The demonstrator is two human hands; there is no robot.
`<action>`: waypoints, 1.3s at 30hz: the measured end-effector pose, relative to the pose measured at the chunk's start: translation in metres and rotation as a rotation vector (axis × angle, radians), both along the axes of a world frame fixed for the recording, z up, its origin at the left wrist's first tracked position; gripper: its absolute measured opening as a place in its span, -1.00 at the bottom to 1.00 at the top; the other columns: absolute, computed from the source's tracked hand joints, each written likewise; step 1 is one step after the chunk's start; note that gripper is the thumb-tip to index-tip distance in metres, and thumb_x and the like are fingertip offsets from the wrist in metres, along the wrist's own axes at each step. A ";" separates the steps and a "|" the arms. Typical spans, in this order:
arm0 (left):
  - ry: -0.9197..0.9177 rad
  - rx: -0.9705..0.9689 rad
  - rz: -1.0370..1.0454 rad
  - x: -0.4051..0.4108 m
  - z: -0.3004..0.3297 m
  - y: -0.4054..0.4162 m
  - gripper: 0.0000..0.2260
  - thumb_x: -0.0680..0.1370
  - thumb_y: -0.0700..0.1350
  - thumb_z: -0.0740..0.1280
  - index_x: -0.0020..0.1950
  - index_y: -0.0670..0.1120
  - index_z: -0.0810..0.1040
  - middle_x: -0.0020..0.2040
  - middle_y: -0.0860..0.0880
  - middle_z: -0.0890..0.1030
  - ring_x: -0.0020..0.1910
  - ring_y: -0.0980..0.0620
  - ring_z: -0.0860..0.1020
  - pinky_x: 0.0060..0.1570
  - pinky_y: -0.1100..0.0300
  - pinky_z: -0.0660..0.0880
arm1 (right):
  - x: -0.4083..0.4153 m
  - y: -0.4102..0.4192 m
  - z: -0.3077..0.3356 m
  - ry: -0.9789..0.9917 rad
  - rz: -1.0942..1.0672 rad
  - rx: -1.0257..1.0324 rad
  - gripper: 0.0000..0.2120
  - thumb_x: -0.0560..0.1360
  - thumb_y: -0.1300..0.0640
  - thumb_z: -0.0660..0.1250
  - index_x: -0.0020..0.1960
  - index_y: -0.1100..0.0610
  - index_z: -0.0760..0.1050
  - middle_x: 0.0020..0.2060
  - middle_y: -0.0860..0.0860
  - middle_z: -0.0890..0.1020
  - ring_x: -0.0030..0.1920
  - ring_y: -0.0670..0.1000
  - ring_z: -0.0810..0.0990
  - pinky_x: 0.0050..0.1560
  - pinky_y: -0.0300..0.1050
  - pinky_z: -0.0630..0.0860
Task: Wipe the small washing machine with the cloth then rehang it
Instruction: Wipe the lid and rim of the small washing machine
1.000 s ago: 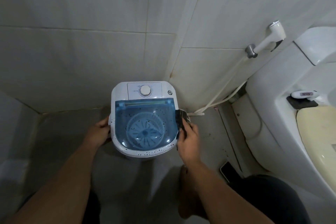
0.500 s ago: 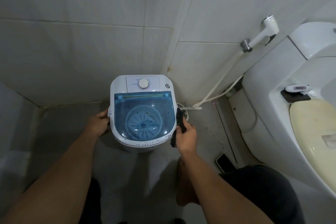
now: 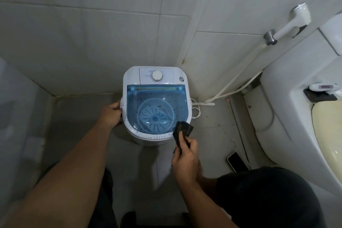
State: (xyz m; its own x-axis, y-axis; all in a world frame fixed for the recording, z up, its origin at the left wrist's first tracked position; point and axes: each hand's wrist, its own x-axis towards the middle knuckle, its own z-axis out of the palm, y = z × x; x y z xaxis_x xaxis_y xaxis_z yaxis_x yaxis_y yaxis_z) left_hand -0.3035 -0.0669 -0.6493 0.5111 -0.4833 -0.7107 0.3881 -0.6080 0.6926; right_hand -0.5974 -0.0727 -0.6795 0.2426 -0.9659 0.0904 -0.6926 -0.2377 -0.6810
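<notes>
Washing machine (image 3: 156,87) (dial print unreadable): left hand (image 3: 111,114) grips side, right hand (image 3: 185,159) pinches cloth (image 3: 182,130)

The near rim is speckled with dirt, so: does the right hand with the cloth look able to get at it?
Probably yes. The right hand holds the cloth at the washing machine rim's near right corner, with nothing between it and the specks.

Glossy white plastic washing machine (image 3: 133,77), translucent blue lid (image 3: 146,96), dark matt cloth (image 3: 182,129).
</notes>
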 end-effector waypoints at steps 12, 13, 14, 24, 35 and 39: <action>0.047 0.000 -0.043 0.003 -0.004 0.004 -0.55 0.56 -0.31 0.27 0.32 0.14 0.56 0.13 -0.07 0.69 0.16 -0.15 0.63 0.24 -0.14 0.52 | -0.005 -0.018 0.025 0.038 0.242 -0.086 -0.43 0.46 0.38 0.38 0.40 -0.02 0.54 0.29 0.09 0.50 0.25 0.08 0.49 0.28 -0.01 0.51; 0.048 -0.001 -0.042 0.003 -0.005 0.005 -0.55 0.55 -0.30 0.26 0.30 0.17 0.57 0.13 -0.06 0.70 0.16 -0.15 0.63 0.24 -0.15 0.51 | -0.005 -0.021 0.022 0.089 0.269 -0.091 -0.44 0.45 0.36 0.39 0.39 -0.03 0.55 0.30 0.09 0.49 0.23 0.11 0.49 0.21 0.07 0.55; 0.045 0.000 -0.048 0.005 -0.007 0.007 -0.55 0.55 -0.29 0.26 0.28 0.19 0.58 0.11 -0.05 0.71 0.16 -0.17 0.63 0.24 -0.17 0.51 | -0.003 -0.022 0.019 0.150 0.329 -0.112 -0.45 0.45 0.34 0.39 0.38 -0.03 0.55 0.31 0.10 0.49 0.21 0.13 0.49 0.14 0.11 0.58; 0.059 -0.043 -0.103 0.014 -0.007 0.011 -0.56 0.53 -0.24 0.31 0.24 0.25 0.59 0.05 0.03 0.73 0.08 -0.05 0.67 0.23 -0.11 0.53 | 0.058 -0.008 0.009 0.358 0.818 -0.299 -0.47 0.45 0.22 0.36 0.40 -0.03 0.49 0.28 0.15 0.52 0.06 0.19 0.53 -0.02 0.10 0.53; 0.199 -0.106 -0.071 0.018 0.008 0.018 -0.66 0.51 0.04 0.28 0.27 0.10 0.60 0.07 -0.01 0.70 0.06 -0.01 0.64 0.13 0.02 0.54 | 0.053 -0.034 0.022 0.578 1.016 -0.421 -0.40 0.41 0.12 0.47 0.43 -0.10 0.44 0.31 0.10 0.52 0.11 0.13 0.53 -0.04 0.01 0.47; 0.324 -0.149 -0.014 0.025 0.005 0.024 -0.38 0.41 0.49 0.16 0.23 0.13 0.59 0.18 0.05 0.63 0.19 0.02 0.55 0.32 -0.11 0.39 | 0.074 -0.041 0.028 0.593 1.151 -0.462 -0.48 0.48 0.09 0.38 0.43 -0.11 0.43 0.31 0.08 0.50 0.11 0.12 0.54 0.00 0.07 0.55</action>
